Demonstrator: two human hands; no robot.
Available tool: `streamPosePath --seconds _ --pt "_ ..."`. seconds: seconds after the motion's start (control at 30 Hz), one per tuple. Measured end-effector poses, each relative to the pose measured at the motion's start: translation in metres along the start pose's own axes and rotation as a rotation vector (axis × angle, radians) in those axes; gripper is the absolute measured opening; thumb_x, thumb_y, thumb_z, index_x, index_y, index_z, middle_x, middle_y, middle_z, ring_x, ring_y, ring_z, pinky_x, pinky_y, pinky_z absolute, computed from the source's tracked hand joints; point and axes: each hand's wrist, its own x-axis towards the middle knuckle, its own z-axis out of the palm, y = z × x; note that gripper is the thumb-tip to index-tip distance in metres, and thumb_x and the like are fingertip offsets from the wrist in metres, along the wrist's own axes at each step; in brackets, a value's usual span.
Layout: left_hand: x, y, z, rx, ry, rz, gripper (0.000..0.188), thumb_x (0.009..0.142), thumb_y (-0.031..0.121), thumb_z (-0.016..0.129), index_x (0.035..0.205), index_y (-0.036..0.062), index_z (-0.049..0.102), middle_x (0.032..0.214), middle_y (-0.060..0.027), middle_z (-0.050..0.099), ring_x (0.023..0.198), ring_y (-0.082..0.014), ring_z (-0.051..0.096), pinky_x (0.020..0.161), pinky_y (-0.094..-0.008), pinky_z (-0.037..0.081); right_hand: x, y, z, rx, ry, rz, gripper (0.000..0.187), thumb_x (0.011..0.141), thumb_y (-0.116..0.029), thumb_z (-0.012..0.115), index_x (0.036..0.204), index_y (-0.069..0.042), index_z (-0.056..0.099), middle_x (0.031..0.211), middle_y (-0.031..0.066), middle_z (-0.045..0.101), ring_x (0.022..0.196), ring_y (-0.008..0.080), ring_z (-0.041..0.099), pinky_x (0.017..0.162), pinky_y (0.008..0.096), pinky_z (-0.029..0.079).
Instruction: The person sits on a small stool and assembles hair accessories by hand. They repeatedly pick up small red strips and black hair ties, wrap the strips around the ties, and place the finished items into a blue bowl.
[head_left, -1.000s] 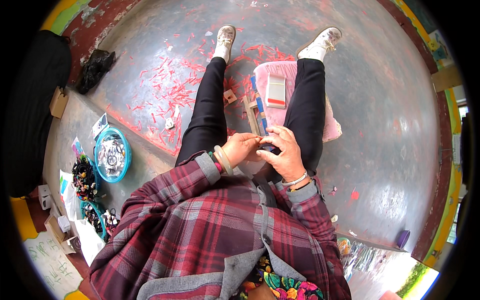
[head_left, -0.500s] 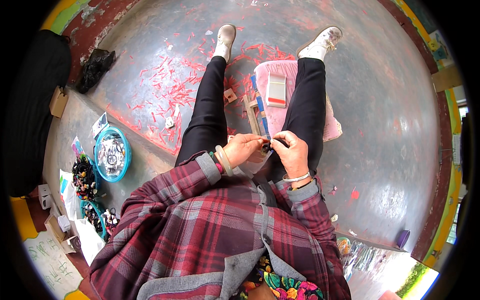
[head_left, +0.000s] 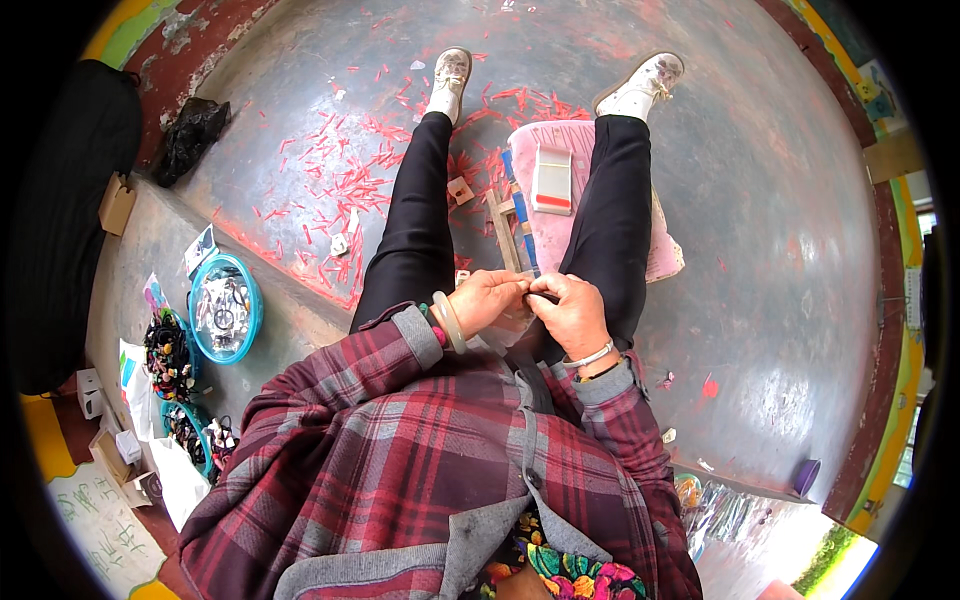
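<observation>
Both hands meet over my lap, fingers closed and tips touching. My left hand (head_left: 484, 302) pinches at its fingertips, with a clear plastic bag (head_left: 512, 328) hanging just under it. My right hand (head_left: 574, 318) has thumb and fingers pressed together on a small dark item (head_left: 544, 296), of which only a strip shows; its kind is hidden. Beyond the hands, a stack of clear plastic bags (head_left: 552, 178) with a red-orange band at one end lies on a pink pad (head_left: 545, 235) between my legs.
Red strips (head_left: 345, 180) litter the floor ahead. A small wooden frame (head_left: 503, 230) stands beside the pad. To my left are a blue basin (head_left: 256, 310) of packed items, a pile of dark hair ties (head_left: 168, 352) and a white bag (head_left: 178, 482). A black bag (head_left: 192, 135) lies farther off.
My right hand has moved slightly left and turned over, closing against the left fingertips. The dark item, showing between the hands before, is now mostly covered.
</observation>
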Motion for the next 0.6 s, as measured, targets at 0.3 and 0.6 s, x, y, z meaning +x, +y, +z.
streamPosePath --seconds 0.3,0.6 --pt "-0.004 0.01 0.002 0.019 0.024 0.028 0.034 0.094 0.027 0.046 0.114 0.0016 0.056 0.083 -0.0016 0.054 0.077 -0.0115 0.057 0.068 -0.0285 0.056 0.004 0.003 -0.008 -0.003 -0.02 -0.172 0.013 0.077 -0.011 0.06 0.087 -0.005 0.066 0.076 0.0108 0.063 0.071 0.026 0.06 0.066 0.0344 0.047" --pt "-0.004 0.007 0.002 0.055 -0.021 0.026 0.034 0.093 0.027 0.046 0.112 0.0013 0.056 0.078 0.0003 0.05 0.073 -0.0089 0.054 0.061 -0.0268 0.056 0.001 -0.001 -0.007 0.132 0.002 -0.035 0.009 0.071 -0.009 0.064 0.08 -0.006 0.067 0.075 0.0073 0.065 0.073 0.022 0.06 0.068 0.0316 0.046"
